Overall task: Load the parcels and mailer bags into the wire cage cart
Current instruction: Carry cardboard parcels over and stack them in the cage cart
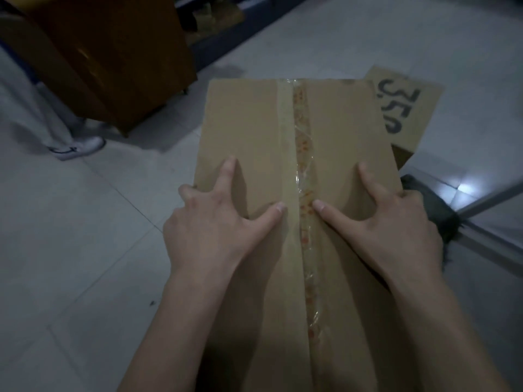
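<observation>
A brown cardboard parcel with a taped centre seam fills the middle of the view, held out in front of me. My left hand grips its left side: thumb and index finger lie on top, the other fingers curl over the left edge. My right hand holds the right side the same way, fingers curled over the right edge. No wire cage cart is in sight.
A second cardboard box marked "350" lies on the floor behind the parcel, at right. A dark wooden cabinet stands at upper left. A person's leg and white shoe are at left. A metal bar runs across the floor at right.
</observation>
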The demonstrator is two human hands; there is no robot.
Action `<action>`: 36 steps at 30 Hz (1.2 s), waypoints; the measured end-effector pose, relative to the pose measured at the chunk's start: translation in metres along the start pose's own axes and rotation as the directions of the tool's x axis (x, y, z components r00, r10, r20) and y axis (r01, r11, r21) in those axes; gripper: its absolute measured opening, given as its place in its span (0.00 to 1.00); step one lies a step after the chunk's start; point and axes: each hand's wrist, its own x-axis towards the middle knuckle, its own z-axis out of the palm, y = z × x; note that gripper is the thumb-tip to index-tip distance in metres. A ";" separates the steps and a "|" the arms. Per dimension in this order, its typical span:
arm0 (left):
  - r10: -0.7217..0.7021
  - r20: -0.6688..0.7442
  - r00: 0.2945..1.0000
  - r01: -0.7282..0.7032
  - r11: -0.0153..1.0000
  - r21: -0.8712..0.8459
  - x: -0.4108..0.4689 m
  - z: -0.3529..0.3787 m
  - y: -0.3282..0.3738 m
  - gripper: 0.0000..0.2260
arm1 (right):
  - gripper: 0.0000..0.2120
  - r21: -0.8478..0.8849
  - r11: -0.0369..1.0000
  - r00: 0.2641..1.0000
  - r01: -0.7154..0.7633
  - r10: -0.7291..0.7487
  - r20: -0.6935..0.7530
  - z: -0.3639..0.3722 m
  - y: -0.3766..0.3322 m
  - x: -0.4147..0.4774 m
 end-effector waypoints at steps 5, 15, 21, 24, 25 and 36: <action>0.011 0.012 1.000 -0.010 0.998 -0.065 -0.031 -0.126 0.022 0.45 | 0.50 -0.012 1.000 1.000 -0.005 0.005 -0.020 -0.133 -0.033 -0.041; -0.024 0.016 1.000 0.026 0.992 -0.126 -0.086 -0.266 0.051 0.42 | 0.46 0.022 0.996 0.996 0.081 -0.081 0.020 -0.283 -0.048 -0.091; 0.001 0.056 0.998 0.006 0.991 -0.133 -0.089 -0.294 0.061 0.43 | 0.48 0.059 0.998 1.000 0.021 -0.021 -0.004 -0.304 -0.052 -0.101; 0.014 0.044 0.999 -0.008 0.992 -0.127 -0.081 -0.307 0.064 0.44 | 0.48 0.073 0.997 1.000 0.007 -0.005 -0.027 -0.314 -0.056 -0.105; 0.029 0.038 0.999 -0.024 0.992 -0.123 -0.079 -0.311 0.065 0.44 | 0.49 0.074 0.997 0.999 0.006 -0.003 -0.044 -0.316 -0.056 -0.106; 0.213 0.058 0.975 -0.206 0.972 -0.112 -0.084 -0.319 0.064 0.44 | 0.50 0.100 0.986 0.979 -0.135 0.148 -0.138 -0.320 -0.048 -0.148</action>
